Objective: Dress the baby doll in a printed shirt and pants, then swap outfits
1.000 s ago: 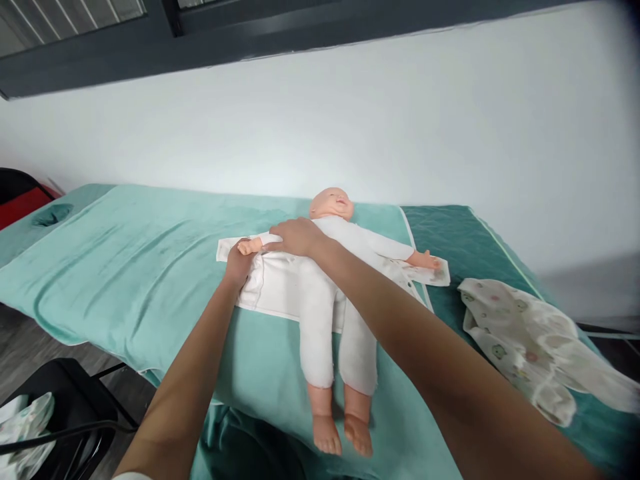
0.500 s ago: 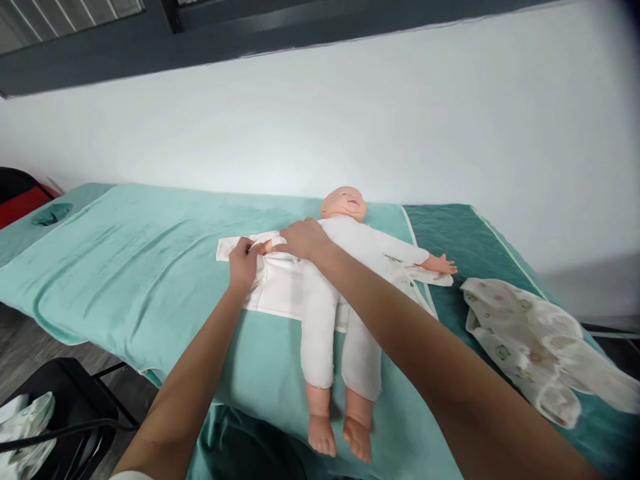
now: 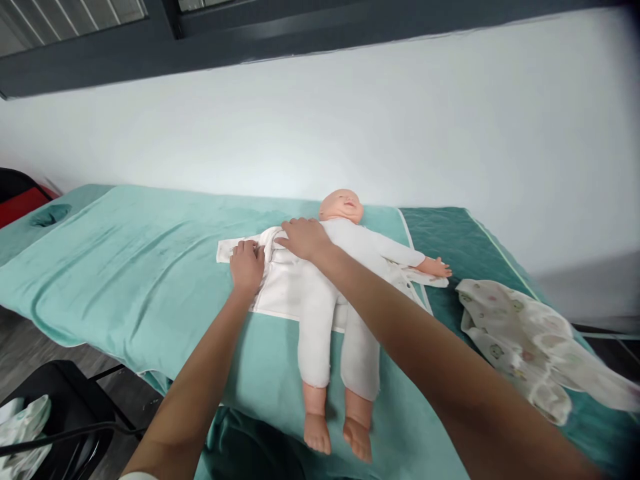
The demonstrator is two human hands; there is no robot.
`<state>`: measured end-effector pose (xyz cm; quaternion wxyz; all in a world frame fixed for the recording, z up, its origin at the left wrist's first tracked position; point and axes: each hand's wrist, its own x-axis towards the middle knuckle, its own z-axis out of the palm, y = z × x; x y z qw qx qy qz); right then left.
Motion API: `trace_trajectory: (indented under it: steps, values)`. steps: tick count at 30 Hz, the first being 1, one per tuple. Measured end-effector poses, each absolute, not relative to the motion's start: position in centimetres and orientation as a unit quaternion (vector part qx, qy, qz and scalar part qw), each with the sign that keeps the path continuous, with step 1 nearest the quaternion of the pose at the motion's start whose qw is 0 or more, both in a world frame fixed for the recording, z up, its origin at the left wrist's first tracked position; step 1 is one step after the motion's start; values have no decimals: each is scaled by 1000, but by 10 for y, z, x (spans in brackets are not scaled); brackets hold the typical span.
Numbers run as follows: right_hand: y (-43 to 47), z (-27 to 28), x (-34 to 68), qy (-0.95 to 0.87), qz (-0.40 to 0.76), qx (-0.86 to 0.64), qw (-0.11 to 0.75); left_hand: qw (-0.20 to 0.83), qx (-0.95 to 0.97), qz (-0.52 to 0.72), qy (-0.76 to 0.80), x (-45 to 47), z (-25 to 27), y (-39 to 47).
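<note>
A baby doll (image 3: 345, 233) in a white bodysuit lies on its back, head toward the wall, on a white baby shirt (image 3: 283, 290) spread open beneath it. My left hand (image 3: 247, 268) has its fingers curled over the shirt's sleeve (image 3: 226, 249) on the left side. Close beside it, my right hand (image 3: 305, 239) grips around the doll's arm at the bunched sleeve opening. The doll's hand on that side is hidden by the cloth and my fingers. Its other arm (image 3: 407, 253) stretches out to the right, over the shirt's other sleeve.
Light green cloth (image 3: 150, 247) covers the bed, with a darker green quilted cover (image 3: 445, 230) at the right. A patterned baby garment (image 3: 520, 340) lies there. At lower left, a black chair (image 3: 75, 393) holds more cloth (image 3: 30, 427). The white wall (image 3: 300, 133) stands behind.
The doll's hand, visible between my hands before, is now covered by the sleeve. My left fingers have shifted from a pinch at the doll's hand to lying curled over the sleeve.
</note>
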<state>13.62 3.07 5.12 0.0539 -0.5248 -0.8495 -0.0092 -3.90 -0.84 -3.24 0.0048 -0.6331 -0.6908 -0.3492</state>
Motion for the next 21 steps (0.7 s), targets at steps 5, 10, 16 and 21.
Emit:
trace_trajectory:
  steps: [5,10,16,21]
  values:
    - [7,54,191,-803,58,-537,252,11,-651,-310,-693,-36,-30,-10]
    - [-26,18,258,-586,34,-672,452,-21,-676,-317,-665,-36,-28,-13]
    - [-52,-1,282,-586,104,-731,335,-146,-625,-459,-615,-38,-24,-19]
    - [-57,8,279,-592,134,-745,278,-191,-621,-487,-584,-34,-18,-26]
